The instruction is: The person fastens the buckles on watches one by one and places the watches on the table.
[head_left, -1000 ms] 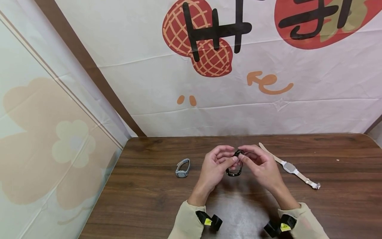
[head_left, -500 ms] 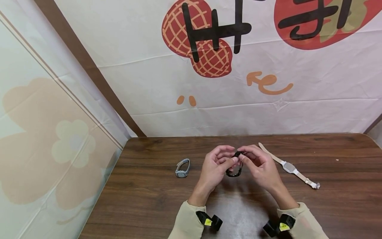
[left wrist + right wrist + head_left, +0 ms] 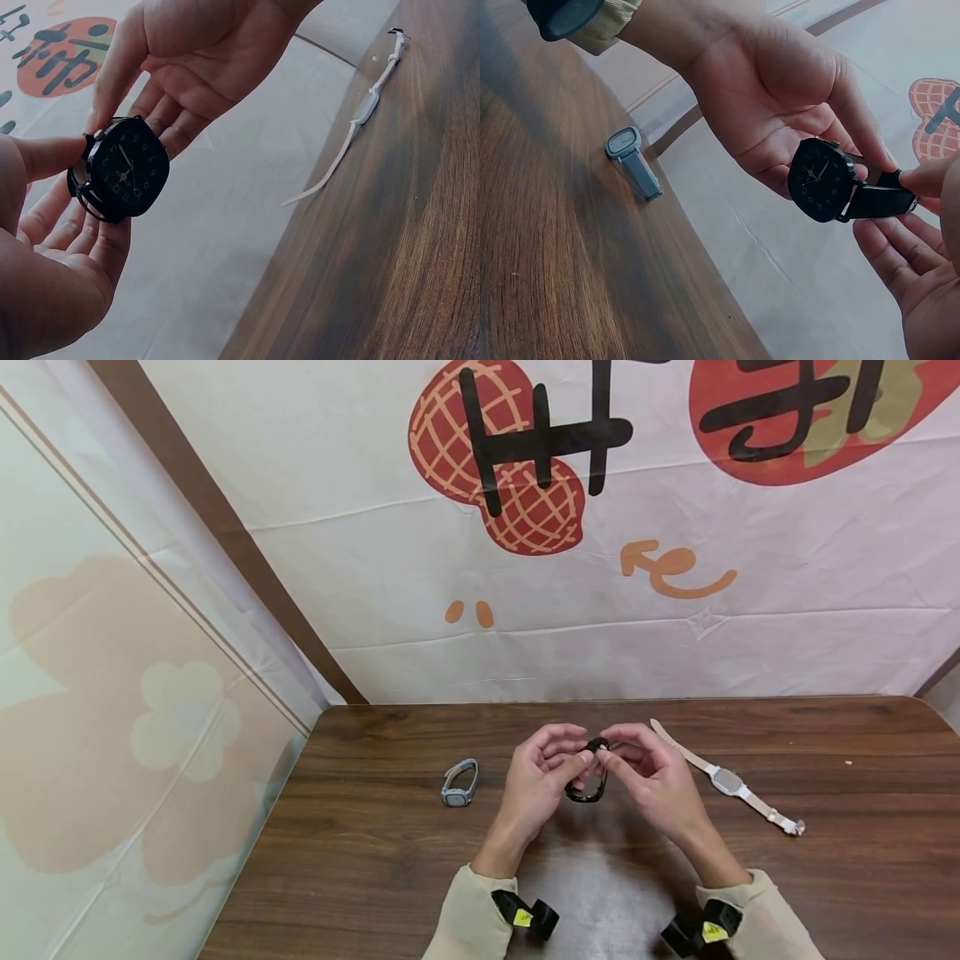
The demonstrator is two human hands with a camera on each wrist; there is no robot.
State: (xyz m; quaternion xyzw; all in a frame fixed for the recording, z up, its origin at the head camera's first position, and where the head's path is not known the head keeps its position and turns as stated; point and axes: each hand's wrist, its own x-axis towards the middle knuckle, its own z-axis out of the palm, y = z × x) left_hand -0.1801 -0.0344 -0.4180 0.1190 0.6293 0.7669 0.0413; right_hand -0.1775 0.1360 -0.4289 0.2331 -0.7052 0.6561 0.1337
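Observation:
A black wristwatch [image 3: 585, 797], its strap bent round into a loop, is held up between both hands over the table. Its dark dial with pale numerals [image 3: 133, 169] faces the wearer's side, and the leather-like strap [image 3: 881, 201] runs away from it. My left hand [image 3: 534, 777] pinches the strap between thumb and fingers on the left. From the other side my right hand [image 3: 660, 781] pinches the far strap end, thumb on top. Fingers partly hide the strap ends where they meet.
On the wooden table [image 3: 360, 860], a blue-grey watch [image 3: 459, 783] stands looped to the left of the hands. A white watch [image 3: 727, 781] lies stretched out flat to the right. A printed cloth [image 3: 375, 577] hangs behind the table's back edge.
Both hands keep their pinch on the black wristwatch, which has shifted very slightly left. The other two watches have not moved.

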